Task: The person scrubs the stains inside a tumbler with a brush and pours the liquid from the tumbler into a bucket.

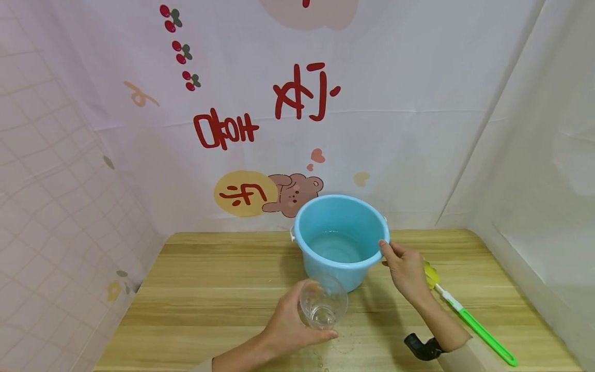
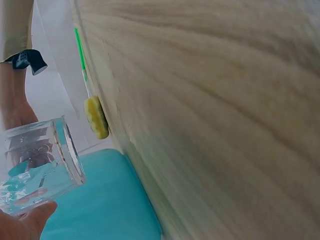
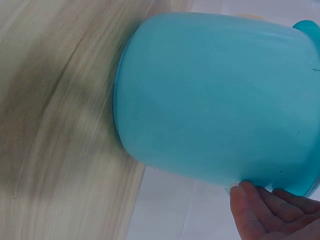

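A light blue bucket (image 1: 358, 276) with some water (image 1: 334, 247) in it stands upright at the back middle of the table. My right hand (image 1: 404, 266) pinches its rim on the right, thumb on top; in the right wrist view the fingers (image 3: 250, 207) lie against the outside under the rim. In front of the bucket, my left hand (image 1: 290, 323) grips a clear drinking glass (image 1: 324, 302) around its side, held above the table. Some liquid seems to sit in the bottom of the glass.
A yellow-headed sponge brush with a green handle (image 1: 483, 328) lies along the table's right side. Drops of water (image 1: 344, 346) wet the wooden table (image 1: 209, 289) below the glass. A patterned white cloth (image 1: 395, 103) hangs behind. A black fitting (image 1: 423, 347) sits at my right wrist.
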The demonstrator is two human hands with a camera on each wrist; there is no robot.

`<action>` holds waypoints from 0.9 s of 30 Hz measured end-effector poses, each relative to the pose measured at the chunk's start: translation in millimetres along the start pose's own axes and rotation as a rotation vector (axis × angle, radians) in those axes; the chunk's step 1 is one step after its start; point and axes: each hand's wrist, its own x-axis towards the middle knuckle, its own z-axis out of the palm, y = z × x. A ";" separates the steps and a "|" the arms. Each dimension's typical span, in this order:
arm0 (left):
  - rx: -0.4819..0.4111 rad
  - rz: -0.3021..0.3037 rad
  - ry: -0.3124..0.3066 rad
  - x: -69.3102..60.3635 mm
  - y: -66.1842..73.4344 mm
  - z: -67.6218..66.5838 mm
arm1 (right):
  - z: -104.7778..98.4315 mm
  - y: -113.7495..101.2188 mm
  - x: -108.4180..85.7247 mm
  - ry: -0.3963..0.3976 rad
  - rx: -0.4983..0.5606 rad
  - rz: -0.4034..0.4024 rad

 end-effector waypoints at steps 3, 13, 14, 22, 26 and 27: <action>-0.016 -0.012 -0.024 -0.1 0.4 3.5 | 0.0 0.0 -0.1 0.003 -0.003 -0.002; -0.057 -0.068 -0.087 1.1 1.0 17.6 | -0.1 0.0 0.1 0.007 -0.003 -0.011; -0.052 -0.067 -0.092 1.2 1.1 18.9 | -0.2 -0.1 0.1 0.006 -0.004 -0.010; -0.039 -0.059 -0.115 2.4 1.2 25.7 | 0.4 0.0 0.6 0.010 -0.003 -0.006; -0.059 -0.074 -0.130 2.6 -1.8 28.7 | 0.5 -0.1 0.7 0.007 0.001 -0.006; -0.063 -0.081 -0.134 2.6 -2.4 29.4 | 0.4 -0.1 0.6 0.006 -0.001 -0.005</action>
